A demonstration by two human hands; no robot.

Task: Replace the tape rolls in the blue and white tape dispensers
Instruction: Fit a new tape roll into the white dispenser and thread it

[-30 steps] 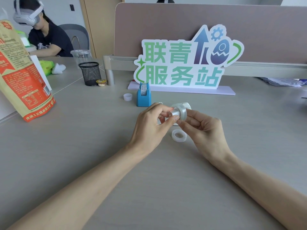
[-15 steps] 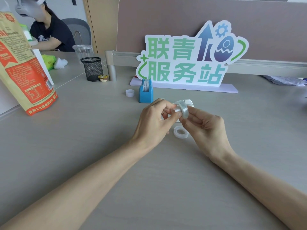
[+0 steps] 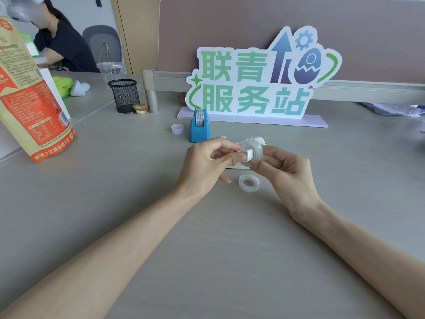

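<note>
Above the middle of the grey desk my right hand [image 3: 285, 171] holds a clear tape roll [image 3: 256, 149] by its rim. My left hand [image 3: 204, 166] pinches a small white hub [image 3: 246, 155] that sits in the roll's centre hole. The white tape dispenser [image 3: 258, 141] is mostly hidden behind the roll and my fingers. A second clear tape roll [image 3: 249, 183] lies flat on the desk just below my hands. The blue tape dispenser [image 3: 199, 128] stands upright behind my left hand with a roll in it. A small white hub [image 3: 177, 129] stands to its left.
A large cut-out sign [image 3: 259, 81] on a lilac base stands behind the dispensers. At the left a big orange snack bag [image 3: 30, 100], a black mesh pen cup [image 3: 124, 96] and a small jelly cup [image 3: 139, 108]. A person sits at the far left.
My hands stay together on the roll and hub, and the white hub shows further out of the roll's centre now. The camera tilted slightly, shifting the scene in the frame.
</note>
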